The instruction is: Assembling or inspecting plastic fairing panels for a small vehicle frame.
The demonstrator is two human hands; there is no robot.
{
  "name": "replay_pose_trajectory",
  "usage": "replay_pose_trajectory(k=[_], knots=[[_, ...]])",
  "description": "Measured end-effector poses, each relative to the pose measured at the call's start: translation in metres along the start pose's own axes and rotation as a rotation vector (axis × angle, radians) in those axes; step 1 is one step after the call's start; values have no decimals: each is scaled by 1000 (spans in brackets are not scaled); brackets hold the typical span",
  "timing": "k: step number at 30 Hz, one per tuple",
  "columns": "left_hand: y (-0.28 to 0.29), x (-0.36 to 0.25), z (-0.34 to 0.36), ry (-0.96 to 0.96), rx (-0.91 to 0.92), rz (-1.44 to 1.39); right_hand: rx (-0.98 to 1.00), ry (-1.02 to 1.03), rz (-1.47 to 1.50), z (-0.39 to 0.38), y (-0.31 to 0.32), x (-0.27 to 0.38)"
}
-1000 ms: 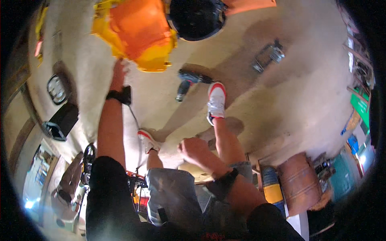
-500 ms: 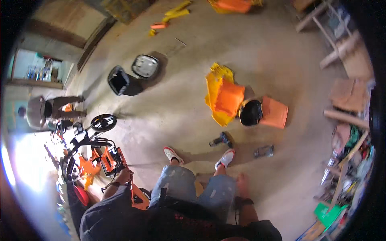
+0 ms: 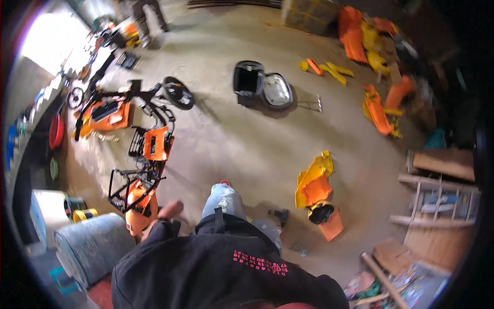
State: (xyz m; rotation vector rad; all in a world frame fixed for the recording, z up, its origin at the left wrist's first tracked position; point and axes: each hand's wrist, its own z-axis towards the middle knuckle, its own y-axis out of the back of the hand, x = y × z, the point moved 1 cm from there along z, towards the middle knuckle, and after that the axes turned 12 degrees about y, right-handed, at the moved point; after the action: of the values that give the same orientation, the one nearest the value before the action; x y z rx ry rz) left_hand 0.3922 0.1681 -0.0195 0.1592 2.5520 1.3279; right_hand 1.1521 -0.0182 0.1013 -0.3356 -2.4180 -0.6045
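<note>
the left hand (image 3: 171, 209) is just beside the stripped scooter (image 3: 162, 147), near the rear orange panel (image 3: 140, 206); it's blurred, and i can't tell if it touches anything or if the fingers are apart or together. the right hand is out of sight, so i can't say how its fingers are. the scooter is on the person's left, black frame tubes (image 3: 117, 193) bare. i can't see what props it, so i reckon a lean or a knock could tip it, and a bare forearm could scrape on those tubes. near the right leg (image 3: 266, 229) the drill (image 3: 281, 215) lies on the floor (image 3: 231, 136), easy to trip on in a careless step. beyond it, the yellow and orange panels (image 3: 314, 188) could crack underfoot for the same reason.
</note>
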Motion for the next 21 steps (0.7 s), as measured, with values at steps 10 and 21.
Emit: replay_pose_trajectory(k=[10, 21], knots=[[613, 117, 108, 556, -1489, -244, -193, -311, 554, 138, 208, -1], [678, 215, 129, 1191, -982, -329, 38, 7, -234, 281, 366, 36]])
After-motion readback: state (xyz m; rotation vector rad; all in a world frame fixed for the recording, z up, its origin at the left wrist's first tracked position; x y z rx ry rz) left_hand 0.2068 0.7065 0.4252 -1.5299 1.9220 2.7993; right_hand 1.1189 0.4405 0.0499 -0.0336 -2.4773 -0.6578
